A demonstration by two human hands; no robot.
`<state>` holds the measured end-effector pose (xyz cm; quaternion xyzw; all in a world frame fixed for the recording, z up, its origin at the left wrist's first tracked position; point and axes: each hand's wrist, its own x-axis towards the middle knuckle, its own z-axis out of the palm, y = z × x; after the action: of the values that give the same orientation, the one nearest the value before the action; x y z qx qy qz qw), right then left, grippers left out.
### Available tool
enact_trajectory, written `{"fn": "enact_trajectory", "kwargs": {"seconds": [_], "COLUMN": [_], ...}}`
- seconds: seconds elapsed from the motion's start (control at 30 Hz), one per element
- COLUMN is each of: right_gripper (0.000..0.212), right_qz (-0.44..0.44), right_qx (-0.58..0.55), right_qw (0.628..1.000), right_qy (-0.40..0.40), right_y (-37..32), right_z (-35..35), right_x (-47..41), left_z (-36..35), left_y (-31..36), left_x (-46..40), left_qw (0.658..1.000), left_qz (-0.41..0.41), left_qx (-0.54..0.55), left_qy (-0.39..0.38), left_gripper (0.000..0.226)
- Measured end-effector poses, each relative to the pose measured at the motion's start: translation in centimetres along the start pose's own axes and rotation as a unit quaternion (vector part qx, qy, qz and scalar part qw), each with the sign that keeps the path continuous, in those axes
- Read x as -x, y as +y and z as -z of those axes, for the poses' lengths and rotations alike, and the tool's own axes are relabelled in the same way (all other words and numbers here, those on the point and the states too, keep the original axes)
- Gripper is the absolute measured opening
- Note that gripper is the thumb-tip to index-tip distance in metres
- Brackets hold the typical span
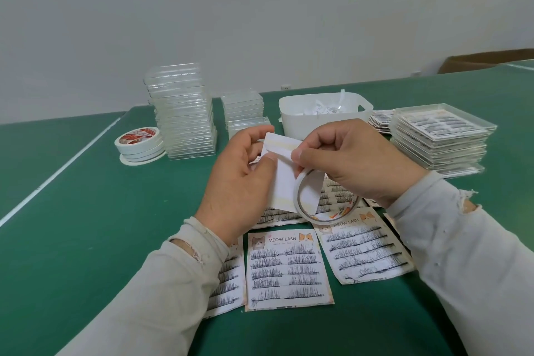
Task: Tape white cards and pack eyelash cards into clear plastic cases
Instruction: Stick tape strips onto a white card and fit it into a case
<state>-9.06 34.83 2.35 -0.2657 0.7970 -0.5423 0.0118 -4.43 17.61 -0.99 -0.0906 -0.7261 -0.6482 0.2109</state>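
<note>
My left hand [239, 179] holds a white card [284, 182] upright above the table, thumb pressed on its face. The card carries pale tape strips near its top and bottom edges. My right hand [349, 159] pinches the tape end at the card's upper right, and a tape roll [326, 199] hangs from its fingers in front of the card. Eyelash cards marked MEOW LASH [286, 269] lie spread on the green table [101, 225] below my hands. Empty clear plastic cases [185, 113] stand stacked at the back left.
Spare tape rolls [140, 143] are piled left of the tall case stack. A shorter case stack [244, 108] and a white bin [323, 115] with paper scraps stand behind my hands. Filled cases [442, 139] are stacked at the right. A cardboard box [485, 62] is far right.
</note>
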Motion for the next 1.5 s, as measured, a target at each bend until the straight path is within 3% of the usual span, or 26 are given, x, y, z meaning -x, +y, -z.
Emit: {"fn": "enact_trajectory", "kwargs": {"seconds": [0.83, 1.5], "right_gripper": [0.019, 0.032], "right_qz": [-0.009, 0.005], "right_qx": [-0.002, 0.093], "right_qw": [1.000, 0.991], "right_qy": [0.019, 0.097], "right_y": [0.43, 0.46], "right_z": [0.32, -0.20], "right_x": [-0.21, -0.40], "left_z": [0.09, -0.36], "left_y": [-0.08, 0.15], "left_x": [0.07, 0.28], "left_qw": [0.997, 0.995], "left_qz": [-0.008, -0.039], "left_qx": [-0.070, -0.082], "left_qy": [0.036, 0.046], "left_gripper": [0.026, 0.025]}}
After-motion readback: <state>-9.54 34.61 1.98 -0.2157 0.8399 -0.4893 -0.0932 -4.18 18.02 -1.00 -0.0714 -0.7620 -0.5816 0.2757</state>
